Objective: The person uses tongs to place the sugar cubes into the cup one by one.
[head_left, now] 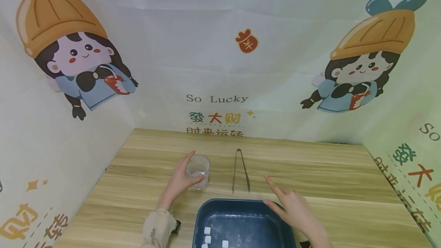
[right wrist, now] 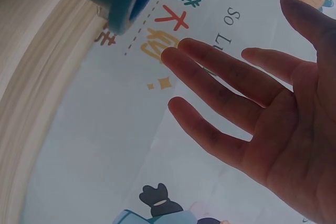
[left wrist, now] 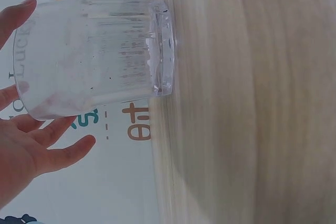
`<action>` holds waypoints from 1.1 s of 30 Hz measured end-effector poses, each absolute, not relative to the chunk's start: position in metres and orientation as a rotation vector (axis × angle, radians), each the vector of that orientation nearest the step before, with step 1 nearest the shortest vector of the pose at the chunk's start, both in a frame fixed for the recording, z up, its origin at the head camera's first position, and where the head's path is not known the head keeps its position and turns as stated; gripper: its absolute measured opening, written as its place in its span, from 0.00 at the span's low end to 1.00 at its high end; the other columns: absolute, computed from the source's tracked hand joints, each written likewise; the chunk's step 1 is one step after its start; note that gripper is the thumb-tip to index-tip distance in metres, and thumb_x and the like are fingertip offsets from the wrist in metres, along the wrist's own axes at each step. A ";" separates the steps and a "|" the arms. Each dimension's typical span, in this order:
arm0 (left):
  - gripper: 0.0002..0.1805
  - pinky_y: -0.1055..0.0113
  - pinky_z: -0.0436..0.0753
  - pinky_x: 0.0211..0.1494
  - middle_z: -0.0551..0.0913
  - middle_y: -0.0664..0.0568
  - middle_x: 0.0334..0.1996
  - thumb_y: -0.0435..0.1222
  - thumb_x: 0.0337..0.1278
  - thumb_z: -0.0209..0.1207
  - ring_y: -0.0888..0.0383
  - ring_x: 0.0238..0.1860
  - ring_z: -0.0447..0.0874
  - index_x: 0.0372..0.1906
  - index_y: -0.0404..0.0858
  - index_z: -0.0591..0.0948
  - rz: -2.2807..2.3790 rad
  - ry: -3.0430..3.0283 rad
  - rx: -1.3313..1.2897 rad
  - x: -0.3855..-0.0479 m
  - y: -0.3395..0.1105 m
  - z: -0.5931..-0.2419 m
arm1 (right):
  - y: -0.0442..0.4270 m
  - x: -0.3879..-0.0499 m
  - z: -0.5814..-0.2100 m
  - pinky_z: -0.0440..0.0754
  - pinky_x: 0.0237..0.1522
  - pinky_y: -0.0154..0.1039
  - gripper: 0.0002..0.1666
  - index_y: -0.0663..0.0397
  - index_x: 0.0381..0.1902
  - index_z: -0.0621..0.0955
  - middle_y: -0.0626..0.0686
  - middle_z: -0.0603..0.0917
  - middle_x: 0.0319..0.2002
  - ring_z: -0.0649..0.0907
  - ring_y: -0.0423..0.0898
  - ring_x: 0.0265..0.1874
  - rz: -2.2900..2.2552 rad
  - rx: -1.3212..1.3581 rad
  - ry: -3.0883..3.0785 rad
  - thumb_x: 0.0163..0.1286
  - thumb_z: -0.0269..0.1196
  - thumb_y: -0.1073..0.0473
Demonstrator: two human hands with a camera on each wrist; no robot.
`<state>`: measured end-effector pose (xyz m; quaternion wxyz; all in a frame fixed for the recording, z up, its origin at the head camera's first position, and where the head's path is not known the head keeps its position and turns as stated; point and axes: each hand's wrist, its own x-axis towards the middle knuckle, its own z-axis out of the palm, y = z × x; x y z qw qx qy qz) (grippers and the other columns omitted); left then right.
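Observation:
A clear glass stands upright on the wood-grain table, left of centre. My left hand is around its rim side, thumb in front and fingers spread; in the left wrist view the left hand has its fingers loosely extended beside the glass. Whether they press on it I cannot tell. Over the back right corner of the dark blue tray hovers my right hand, holding nothing. Its fingers are extended and spread in the right wrist view, where the hand is beyond the tray's edge.
Metal tongs lie between the glass and my right hand, tips toward the tray. Several white cubes are inside the tray, mostly at its left. A printed cloth hangs behind the table and along both sides.

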<state>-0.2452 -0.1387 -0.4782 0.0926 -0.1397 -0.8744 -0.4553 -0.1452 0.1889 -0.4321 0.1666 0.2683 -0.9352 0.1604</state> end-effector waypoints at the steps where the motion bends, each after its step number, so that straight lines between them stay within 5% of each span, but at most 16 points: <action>1: 0.48 0.43 0.61 0.63 0.62 0.38 0.64 0.40 0.33 0.70 0.39 0.64 0.59 0.65 0.40 0.60 -1.357 -2.599 -0.411 -0.245 -0.139 -0.478 | 0.189 -0.146 -0.431 0.79 0.25 0.31 0.38 0.58 0.63 0.64 0.55 0.84 0.26 0.72 0.32 0.12 0.454 0.767 -2.659 0.57 0.62 0.51; 4: 0.49 0.44 0.61 0.64 0.61 0.38 0.64 0.40 0.33 0.70 0.39 0.65 0.58 0.66 0.40 0.58 -1.359 -2.615 -0.403 -0.245 -0.139 -0.477 | 0.190 -0.148 -0.428 0.78 0.24 0.30 0.38 0.59 0.62 0.65 0.53 0.83 0.23 0.69 0.31 0.11 0.432 0.772 -2.652 0.56 0.63 0.51; 9: 0.49 0.44 0.60 0.65 0.60 0.39 0.65 0.41 0.34 0.70 0.40 0.65 0.57 0.66 0.41 0.57 -1.349 -2.638 -0.389 -0.245 -0.140 -0.475 | 0.192 -0.153 -0.425 0.79 0.25 0.32 0.38 0.59 0.62 0.66 0.54 0.84 0.25 0.80 0.41 0.20 0.360 0.782 -2.630 0.56 0.62 0.49; 21: 0.50 0.44 0.63 0.63 0.61 0.38 0.64 0.41 0.32 0.71 0.39 0.63 0.60 0.66 0.39 0.58 -1.346 -2.628 -0.393 -0.246 -0.140 -0.478 | 0.194 -0.158 -0.419 0.76 0.23 0.32 0.38 0.58 0.62 0.66 0.52 0.84 0.25 0.68 0.32 0.12 0.275 0.795 -2.626 0.57 0.62 0.48; 33: 0.50 0.44 0.64 0.62 0.61 0.37 0.64 0.42 0.33 0.70 0.39 0.63 0.61 0.66 0.40 0.58 -1.338 -2.640 -0.397 -0.247 -0.140 -0.478 | 0.192 -0.164 -0.413 0.79 0.32 0.41 0.38 0.54 0.63 0.65 0.48 0.83 0.25 0.79 0.39 0.21 0.187 0.816 -2.690 0.57 0.60 0.46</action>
